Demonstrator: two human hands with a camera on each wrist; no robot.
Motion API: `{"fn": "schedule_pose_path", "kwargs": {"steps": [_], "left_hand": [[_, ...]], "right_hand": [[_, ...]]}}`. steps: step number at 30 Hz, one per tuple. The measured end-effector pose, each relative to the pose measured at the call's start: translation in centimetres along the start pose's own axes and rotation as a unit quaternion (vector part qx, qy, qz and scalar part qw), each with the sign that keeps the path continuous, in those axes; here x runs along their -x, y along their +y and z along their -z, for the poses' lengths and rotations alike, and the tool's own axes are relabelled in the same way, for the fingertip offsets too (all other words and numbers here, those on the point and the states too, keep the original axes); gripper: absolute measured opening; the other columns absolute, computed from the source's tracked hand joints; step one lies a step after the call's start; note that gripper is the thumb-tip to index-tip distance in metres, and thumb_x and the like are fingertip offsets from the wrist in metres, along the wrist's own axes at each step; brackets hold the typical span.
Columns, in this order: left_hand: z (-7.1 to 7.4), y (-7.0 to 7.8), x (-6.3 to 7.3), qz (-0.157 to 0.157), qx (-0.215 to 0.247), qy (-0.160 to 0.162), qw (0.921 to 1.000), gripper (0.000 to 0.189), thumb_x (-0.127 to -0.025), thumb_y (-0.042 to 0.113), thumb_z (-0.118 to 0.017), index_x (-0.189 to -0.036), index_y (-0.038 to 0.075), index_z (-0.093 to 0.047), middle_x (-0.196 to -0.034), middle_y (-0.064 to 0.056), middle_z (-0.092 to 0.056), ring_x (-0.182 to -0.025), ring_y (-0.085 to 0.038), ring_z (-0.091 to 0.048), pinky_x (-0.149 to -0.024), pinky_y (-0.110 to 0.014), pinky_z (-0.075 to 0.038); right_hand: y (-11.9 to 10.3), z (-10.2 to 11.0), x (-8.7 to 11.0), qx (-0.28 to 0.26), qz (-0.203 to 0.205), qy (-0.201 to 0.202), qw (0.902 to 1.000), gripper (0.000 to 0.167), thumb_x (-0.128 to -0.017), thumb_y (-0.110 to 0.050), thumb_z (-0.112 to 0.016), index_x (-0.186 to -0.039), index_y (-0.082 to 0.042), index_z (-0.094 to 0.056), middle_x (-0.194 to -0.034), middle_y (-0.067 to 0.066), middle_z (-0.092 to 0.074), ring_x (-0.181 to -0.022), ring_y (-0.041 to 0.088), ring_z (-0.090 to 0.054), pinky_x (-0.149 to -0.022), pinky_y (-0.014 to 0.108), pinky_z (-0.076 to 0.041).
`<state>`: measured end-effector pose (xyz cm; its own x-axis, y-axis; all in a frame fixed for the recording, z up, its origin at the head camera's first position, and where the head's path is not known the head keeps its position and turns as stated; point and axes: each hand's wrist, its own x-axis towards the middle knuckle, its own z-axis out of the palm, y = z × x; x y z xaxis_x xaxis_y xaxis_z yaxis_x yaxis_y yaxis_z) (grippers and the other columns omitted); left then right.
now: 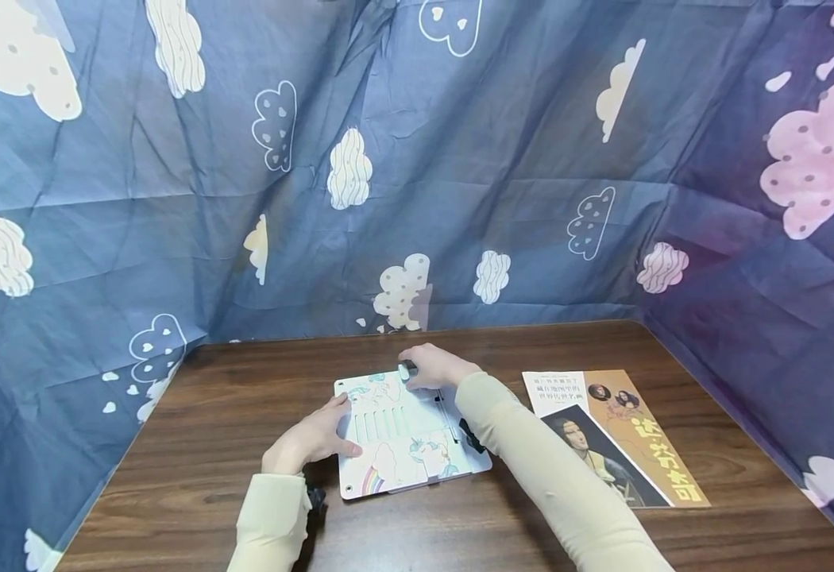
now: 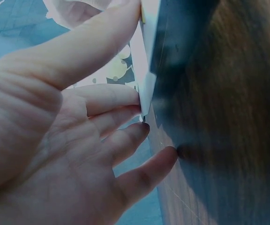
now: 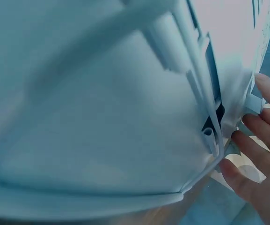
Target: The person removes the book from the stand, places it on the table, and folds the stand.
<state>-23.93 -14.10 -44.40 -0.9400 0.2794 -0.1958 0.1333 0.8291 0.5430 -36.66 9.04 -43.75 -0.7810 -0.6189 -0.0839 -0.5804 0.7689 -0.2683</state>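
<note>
A white book stand (image 1: pixel 384 425) with unicorn and rainbow prints lies on the table, folded flat, with a row of slots in its panel. My left hand (image 1: pixel 313 435) rests at its left edge, thumb on the printed face and fingers spread along the side. In the left wrist view, those fingers are nearly straight beside the panel's edge (image 2: pixel 146 70). At the far edge, my right hand (image 1: pixel 434 365) pinches a small pale tab (image 3: pixel 253 103) between thumb and fingers. A thin bent support rod (image 3: pixel 212 110) runs along the stand near these fingers. My right forearm hides part of the stand's right side.
To the right, a book (image 1: pixel 656 437) with an orange and white cover and a painted portrait lies flat on the brown wooden table (image 1: pixel 210 429). Blue cloth (image 1: pixel 460 159) with cloud prints hangs behind the table and along its sides.
</note>
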Motion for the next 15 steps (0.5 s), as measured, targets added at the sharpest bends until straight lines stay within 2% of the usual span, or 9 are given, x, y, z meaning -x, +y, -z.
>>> {"fn": "schedule_pose_path", "kwargs": {"steps": [8, 15], "left_hand": [[-0.07, -0.12, 0.07, 0.002, 0.001, 0.001, 1.0, 0.083, -0.08, 0.022, -0.082, -0.145, -0.005, -0.039, -0.157, -0.021, -0.025, -0.143, -0.038, -0.023, -0.112, -0.051, -0.026], [0.03, -0.03, 0.07, 0.001, 0.004, 0.002, 1.0, 0.083, -0.079, 0.021, -0.083, -0.145, -0.006, -0.04, -0.156, -0.021, -0.025, -0.143, -0.038, -0.023, -0.112, -0.051, -0.025]], "right_hand": [[-0.07, -0.24, -0.74, 0.015, -0.01, -0.002, 0.9998, 0.044, -0.087, -0.021, -0.076, -0.128, -0.009, -0.064, -0.123, 0.005, -0.065, -0.116, 0.02, -0.059, -0.099, 0.033, -0.044], [-0.37, -0.02, -0.41, -0.005, -0.021, 0.0, 0.9998, 0.043, -0.087, -0.02, -0.076, -0.127, -0.008, -0.065, -0.123, 0.005, -0.066, -0.117, 0.022, -0.058, -0.101, 0.035, -0.044]]}}
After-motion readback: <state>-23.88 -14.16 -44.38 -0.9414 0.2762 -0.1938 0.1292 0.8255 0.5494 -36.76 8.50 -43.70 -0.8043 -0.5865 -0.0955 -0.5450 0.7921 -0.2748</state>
